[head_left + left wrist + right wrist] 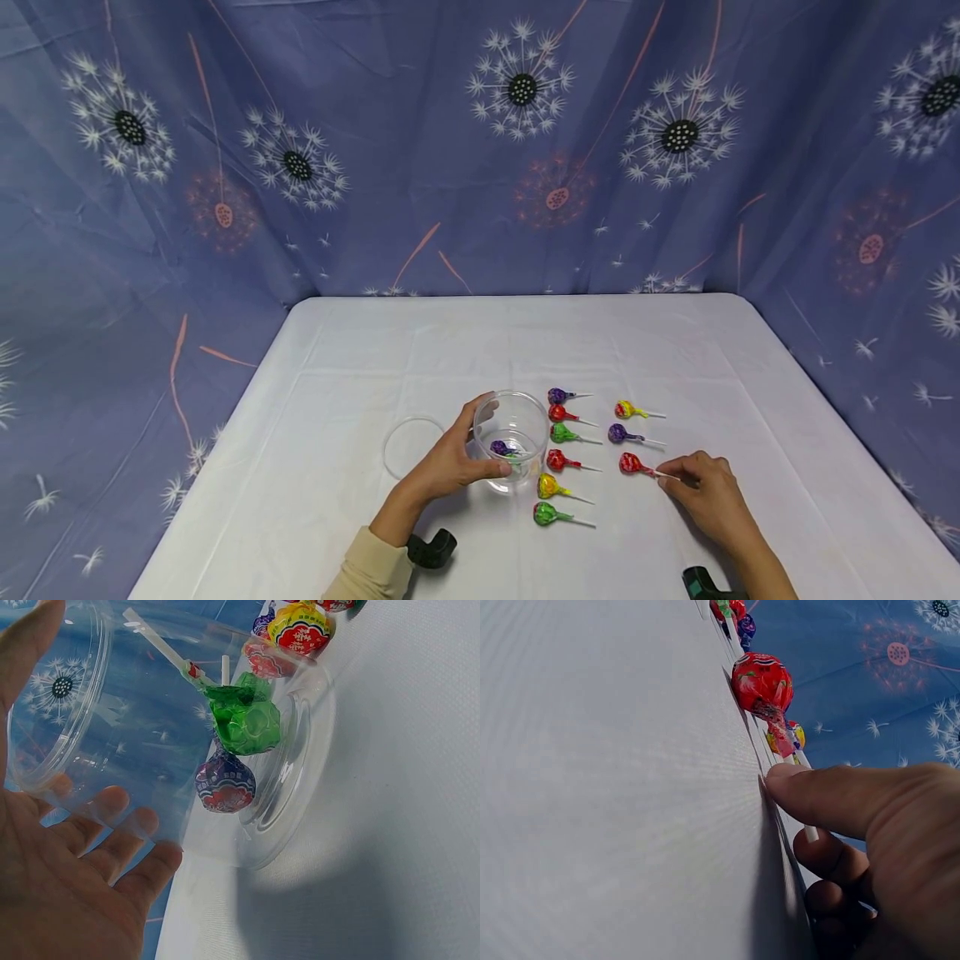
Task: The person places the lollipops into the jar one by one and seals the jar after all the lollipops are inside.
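My left hand [453, 458] holds a clear plastic jar [512, 417], tilted, with its fingers and thumb round the sides. Inside it lie a purple lollipop [225, 784] and a green lollipop [244, 720], seen closely in the left wrist view. My right hand [705, 492] pinches the white stick of a red lollipop [633, 464] between thumb and fingers, at the right of the table. In the right wrist view that red lollipop [763, 684] is at or just above the cloth; I cannot tell whether it touches.
A column of several wrapped lollipops [558, 460] lies right of the jar. Beyond the right hand's lollipop are a purple lollipop [617, 433] and a yellow one [625, 409]. A clear ring-shaped lid [387, 446] lies left of the jar on the white-covered table [337, 358].
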Tool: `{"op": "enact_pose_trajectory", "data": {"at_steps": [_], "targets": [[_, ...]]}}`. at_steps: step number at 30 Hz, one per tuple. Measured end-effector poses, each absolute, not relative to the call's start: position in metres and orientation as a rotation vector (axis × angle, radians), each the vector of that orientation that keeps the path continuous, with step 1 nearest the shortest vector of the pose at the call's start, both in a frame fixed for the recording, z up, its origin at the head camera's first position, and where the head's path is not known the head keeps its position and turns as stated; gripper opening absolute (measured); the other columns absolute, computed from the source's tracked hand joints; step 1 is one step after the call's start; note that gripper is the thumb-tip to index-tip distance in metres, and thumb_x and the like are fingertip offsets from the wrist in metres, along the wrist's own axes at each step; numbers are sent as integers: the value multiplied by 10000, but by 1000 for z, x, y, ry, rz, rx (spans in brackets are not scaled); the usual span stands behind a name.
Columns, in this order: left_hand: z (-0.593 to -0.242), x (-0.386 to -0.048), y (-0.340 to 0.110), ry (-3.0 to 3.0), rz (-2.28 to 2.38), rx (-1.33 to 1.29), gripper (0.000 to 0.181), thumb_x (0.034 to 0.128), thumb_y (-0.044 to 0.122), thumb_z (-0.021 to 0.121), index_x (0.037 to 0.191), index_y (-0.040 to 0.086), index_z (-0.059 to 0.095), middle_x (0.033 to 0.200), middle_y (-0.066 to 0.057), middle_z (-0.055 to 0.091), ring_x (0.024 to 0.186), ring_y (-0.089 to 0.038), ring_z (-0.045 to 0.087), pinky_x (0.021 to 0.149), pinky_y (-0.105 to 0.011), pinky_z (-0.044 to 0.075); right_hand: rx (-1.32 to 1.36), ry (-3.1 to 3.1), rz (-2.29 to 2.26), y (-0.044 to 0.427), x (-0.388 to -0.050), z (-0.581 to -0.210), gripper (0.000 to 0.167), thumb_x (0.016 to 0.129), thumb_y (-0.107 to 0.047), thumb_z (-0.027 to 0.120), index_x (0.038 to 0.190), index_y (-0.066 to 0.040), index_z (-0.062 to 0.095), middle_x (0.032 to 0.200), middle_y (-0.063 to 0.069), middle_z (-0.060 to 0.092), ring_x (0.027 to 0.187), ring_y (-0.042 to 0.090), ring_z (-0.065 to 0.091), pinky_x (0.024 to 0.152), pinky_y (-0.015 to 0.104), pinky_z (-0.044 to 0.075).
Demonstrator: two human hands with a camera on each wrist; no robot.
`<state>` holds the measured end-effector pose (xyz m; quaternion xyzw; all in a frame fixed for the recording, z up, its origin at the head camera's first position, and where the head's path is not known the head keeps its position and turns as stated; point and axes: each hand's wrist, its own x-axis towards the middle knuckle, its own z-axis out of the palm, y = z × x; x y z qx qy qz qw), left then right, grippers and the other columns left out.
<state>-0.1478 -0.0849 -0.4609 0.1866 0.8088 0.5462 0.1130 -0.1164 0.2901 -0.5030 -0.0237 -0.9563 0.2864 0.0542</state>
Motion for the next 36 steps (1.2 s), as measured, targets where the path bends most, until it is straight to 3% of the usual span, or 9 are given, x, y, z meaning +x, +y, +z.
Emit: {"op": "enact_pose_trajectory", "data": {"at_steps": [14,20,25,36], "targets": [[-461,-148,-84,2385,1586,519,952,740,344,801,1464,381,186,1489,-105,370,1347,-366,393,1101,-544,331,-33,-2815,899,290,-116,-501,81,803,-102,717,859,-155,740,779,-36,565,764,86,321,613,239,266],[-450,-144,-83,2367,1587,508,953,759,244,794,1490,284,185,1494,-148,350,1354,-413,365,1107,-563,310,13,-2768,902,287,-118,-493,108,799,-74,713,853,-165,736,762,-50,555,761,49,307,603,231,278],[-425,-135,-82,2344,1587,507,923,770,200,783,1490,168,207,1476,-172,366,1346,-444,359,1107,-566,308,50,-2730,923,282,-120,-484,105,811,-91,712,861,-180,737,761,-82,567,790,33,341,630,207,313],[-425,-135,-82,2329,1597,510,928,767,227,787,1491,175,208,1477,-151,368,1348,-434,362,1111,-559,308,161,-2668,1002,264,-128,-458,50,836,-157,707,868,-190,729,735,-115,544,830,13,369,718,250,358]]}}
